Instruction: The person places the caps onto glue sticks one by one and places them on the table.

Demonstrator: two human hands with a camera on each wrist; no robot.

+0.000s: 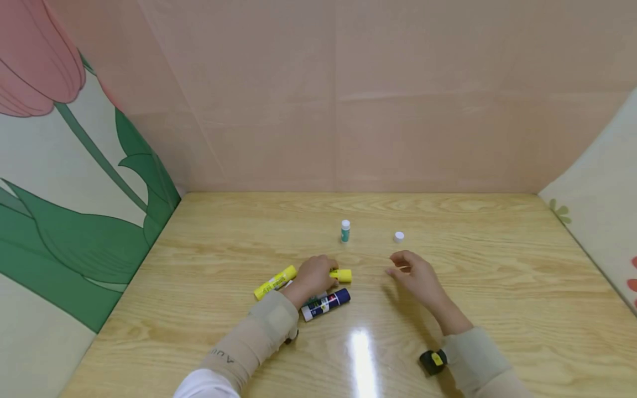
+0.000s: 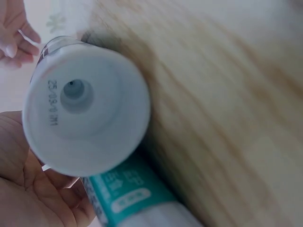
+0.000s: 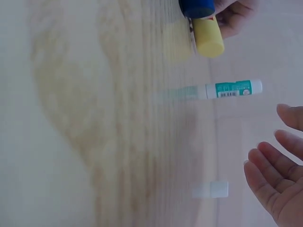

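Observation:
My left hand (image 1: pixel 312 276) is over a small group of glue sticks, its thumb and fingers around a yellow glue stick (image 1: pixel 342 276); the palm covers most of that stick. Another yellow glue stick (image 1: pixel 275 282) lies to its left. Nearer the body is a navy glue stick (image 1: pixel 325 304), its white hollow base (image 2: pixel 85 113) large in the left wrist view. Beside it lies a teal glue stick (image 2: pixel 137 194), mostly hidden from above. My right hand (image 1: pixel 418 278) hovers with relaxed fingers, holding nothing. Ahead stands a small teal-and-white glue stick (image 1: pixel 345 231).
A small white cap (image 1: pixel 400 237) sits on the wooden table (image 1: pixel 497 249), right of the standing glue stick. A pinkish curtain-like backdrop (image 1: pixel 333 110) rises behind the far edge, with a flower-printed panel (image 1: pixel 89 182) on the left.

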